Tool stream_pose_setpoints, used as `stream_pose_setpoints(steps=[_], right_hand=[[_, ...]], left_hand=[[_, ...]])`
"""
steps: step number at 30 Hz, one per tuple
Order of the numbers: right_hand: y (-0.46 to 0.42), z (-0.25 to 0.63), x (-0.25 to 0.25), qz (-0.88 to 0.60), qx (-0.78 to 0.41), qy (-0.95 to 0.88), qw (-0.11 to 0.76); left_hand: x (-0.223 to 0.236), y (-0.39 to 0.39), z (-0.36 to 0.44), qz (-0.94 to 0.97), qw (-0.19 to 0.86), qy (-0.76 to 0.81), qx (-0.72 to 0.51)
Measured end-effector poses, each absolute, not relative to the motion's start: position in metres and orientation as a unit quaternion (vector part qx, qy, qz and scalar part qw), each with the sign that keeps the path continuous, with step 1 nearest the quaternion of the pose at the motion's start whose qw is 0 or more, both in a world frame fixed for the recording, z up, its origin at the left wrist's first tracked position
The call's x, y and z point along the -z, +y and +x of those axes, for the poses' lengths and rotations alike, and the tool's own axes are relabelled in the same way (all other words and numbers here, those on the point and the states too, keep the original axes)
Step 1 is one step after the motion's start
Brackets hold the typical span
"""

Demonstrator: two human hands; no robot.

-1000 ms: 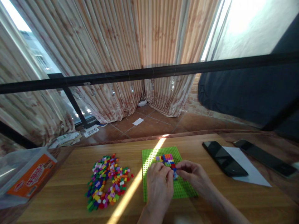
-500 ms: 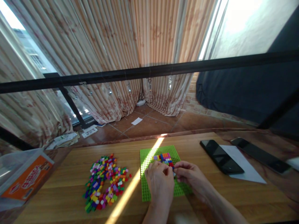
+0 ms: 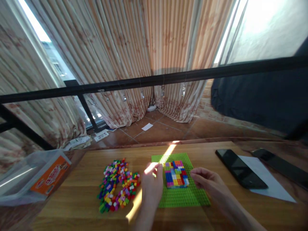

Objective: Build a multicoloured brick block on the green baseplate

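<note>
Red, blue, yellow and white bits fill one brick square [image 3: 176,175] on one bumpy green board [image 3: 185,199]. One loose brick pile [image 3: 110,186] sits to its left, too many to count. I see the left hand [image 3: 152,184] and right hand [image 3: 209,180] curled on either side of the square; I can't tell if their fingers pinch anything. Two black phones [image 3: 240,168] lie right.
</note>
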State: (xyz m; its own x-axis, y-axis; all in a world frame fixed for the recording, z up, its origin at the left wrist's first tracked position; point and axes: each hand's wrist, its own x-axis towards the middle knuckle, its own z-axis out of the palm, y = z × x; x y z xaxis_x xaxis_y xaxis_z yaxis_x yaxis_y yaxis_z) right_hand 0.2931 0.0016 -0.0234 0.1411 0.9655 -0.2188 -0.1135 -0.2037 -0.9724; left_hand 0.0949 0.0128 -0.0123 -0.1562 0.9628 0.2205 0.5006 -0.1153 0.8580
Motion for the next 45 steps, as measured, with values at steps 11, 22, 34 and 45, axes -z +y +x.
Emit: stream_pose_setpoints(steps=[11, 22, 34, 45], right_hand=[[0.006, 0.293, 0.037, -0.589, -0.496, -0.422, 0.479], [0.008, 0.290, 0.037, -0.606, -0.478, -0.444, 0.454], [0.009, 0.297, 0.042, -0.598, -0.473, -0.428, 0.485], [0.009, 0.287, 0.027, -0.575, -0.498, -0.408, 0.505]], left_hand=[[-0.002, 0.019, -0.014, 0.634, 0.184, 0.670, -0.341], [0.011, 0.016, -0.002, 0.756, 0.158, 0.608, -0.183], [0.014, 0.018, 0.016, 0.750, 0.135, 0.622, -0.178], [0.006, 0.006, 0.100, 0.757, 0.213, 0.517, -0.338]])
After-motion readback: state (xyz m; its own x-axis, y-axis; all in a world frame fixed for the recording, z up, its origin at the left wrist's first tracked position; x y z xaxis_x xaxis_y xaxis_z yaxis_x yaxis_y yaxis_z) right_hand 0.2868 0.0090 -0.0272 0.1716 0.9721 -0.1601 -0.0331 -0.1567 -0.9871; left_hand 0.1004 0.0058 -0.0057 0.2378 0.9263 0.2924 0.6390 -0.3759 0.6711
